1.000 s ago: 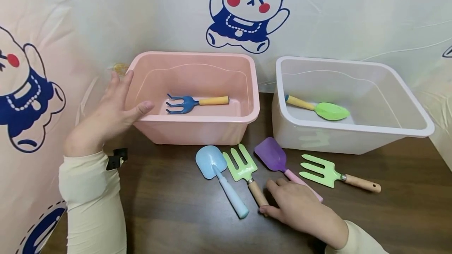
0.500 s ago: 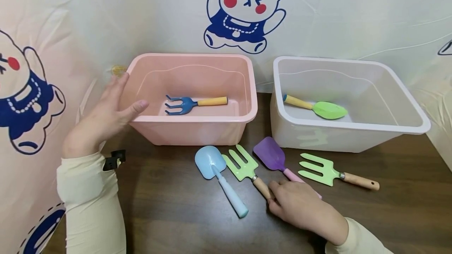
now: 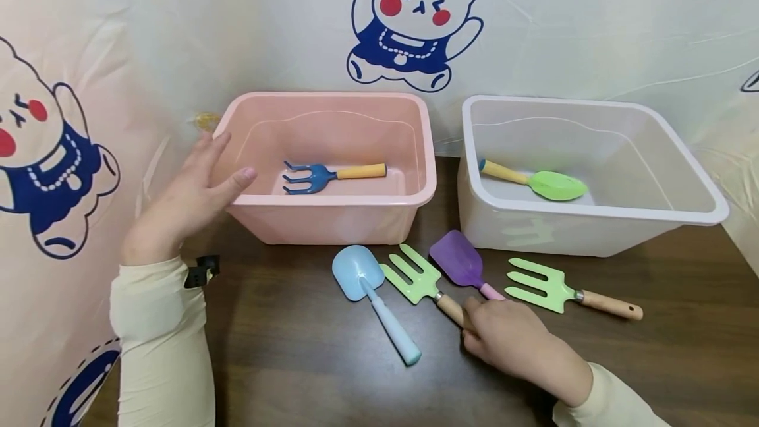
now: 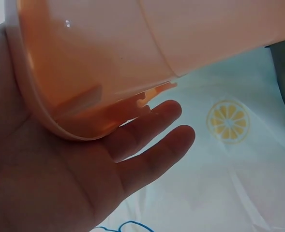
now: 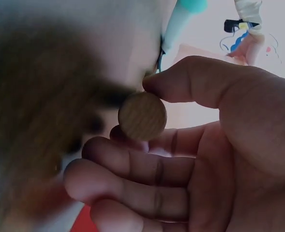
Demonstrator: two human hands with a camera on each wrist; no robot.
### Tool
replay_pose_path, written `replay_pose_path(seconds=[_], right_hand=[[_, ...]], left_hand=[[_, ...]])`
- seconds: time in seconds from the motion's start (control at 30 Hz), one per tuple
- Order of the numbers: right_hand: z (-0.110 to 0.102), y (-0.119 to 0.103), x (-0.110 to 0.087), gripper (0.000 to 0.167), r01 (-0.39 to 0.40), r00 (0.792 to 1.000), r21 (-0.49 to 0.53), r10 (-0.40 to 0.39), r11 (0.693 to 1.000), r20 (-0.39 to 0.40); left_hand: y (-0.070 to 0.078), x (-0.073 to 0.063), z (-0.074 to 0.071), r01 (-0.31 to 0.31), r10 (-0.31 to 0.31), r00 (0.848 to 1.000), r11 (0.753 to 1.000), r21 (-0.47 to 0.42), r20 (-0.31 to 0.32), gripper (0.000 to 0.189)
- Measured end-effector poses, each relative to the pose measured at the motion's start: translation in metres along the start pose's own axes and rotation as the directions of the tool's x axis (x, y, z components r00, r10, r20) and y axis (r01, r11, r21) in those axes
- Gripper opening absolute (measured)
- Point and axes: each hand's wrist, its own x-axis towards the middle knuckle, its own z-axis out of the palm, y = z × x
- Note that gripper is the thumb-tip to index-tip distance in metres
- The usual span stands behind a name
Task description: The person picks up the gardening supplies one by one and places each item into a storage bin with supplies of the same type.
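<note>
My right hand (image 3: 510,335) pinches the wooden handle of a green hand fork (image 3: 418,281) between thumb and index finger. In the right wrist view the round butt of that handle (image 5: 142,116) shows between the fingertips, the other fingers loosely bent. My left hand (image 3: 190,193) lies at the left side of a pink bin (image 3: 332,200), its fingers extended along the outside and the thumb over the front rim. In the left wrist view the bin's rim (image 4: 40,113) lies against the palm. Inside that bin is a blue hand rake (image 3: 317,178) with a yellow handle.
A light blue shovel (image 3: 385,321) lies left of the fork. To its right are a purple shovel (image 3: 456,259), its pink handle partly under my right hand, and another green fork (image 3: 548,288). Behind stands a white bin (image 3: 593,213) holding a green trowel (image 3: 557,186).
My right hand has taken hold of the fork's handle and moved slightly up and to the right. The handle has swung with it. My left hand stays at the pink bin.
</note>
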Motion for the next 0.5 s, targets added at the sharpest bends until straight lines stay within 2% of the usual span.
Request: replay_pose_path(seconds=[0.17,0.5], right_hand=[[-0.009,0.004,-0.002,0.022,-0.047,0.999,0.007,0.047,0.999,0.011],[-0.029,0.010,-0.002,0.025,-0.013,0.999,0.090,0.016,0.996,-0.029]], left_hand=[[0.002,0.001,0.001,0.002,-0.002,1.000,1.000,0.009,0.013,0.084],[0.000,0.001,0.002,0.006,-0.007,1.000,0.999,0.048,0.014,0.082]])
